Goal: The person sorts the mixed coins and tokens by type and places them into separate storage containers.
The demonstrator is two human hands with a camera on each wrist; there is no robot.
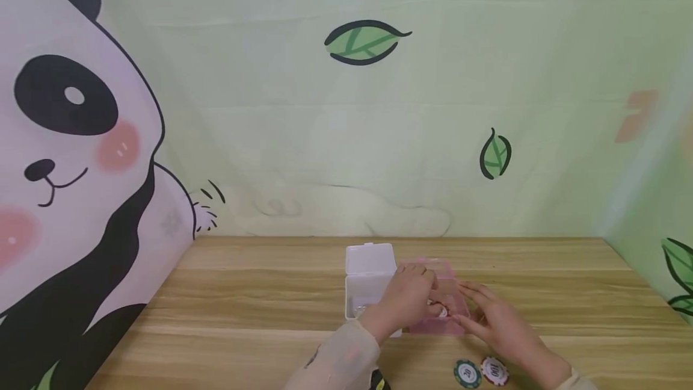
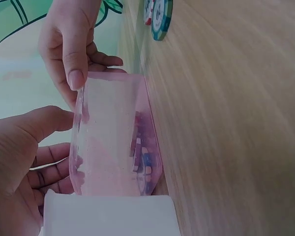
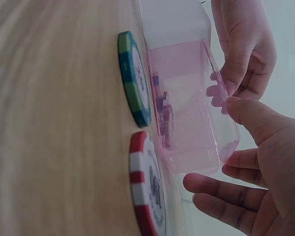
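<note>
A translucent pink plastic box (image 1: 460, 300) stands with its lid swung back. Several poker chips (image 3: 166, 123) lie low inside it. My left hand (image 1: 406, 294) reaches over its rim, thumb apart from the bent fingers (image 2: 54, 153); in the right wrist view, fingertips show through the pink wall. No chip shows between thumb and fingers there. My right hand (image 1: 500, 321) holds the box at its right end, its thumb (image 3: 248, 110) at the rim and other fingers along the outside.
Left of the pink box, touching or nearly so, is a white box (image 1: 351, 297) with its lid up. A green chip (image 1: 467, 374) and a red-and-white chip (image 1: 495, 371) lie on the wooden table (image 1: 243, 300) near the front. A printed cloth (image 1: 260, 77) hangs behind.
</note>
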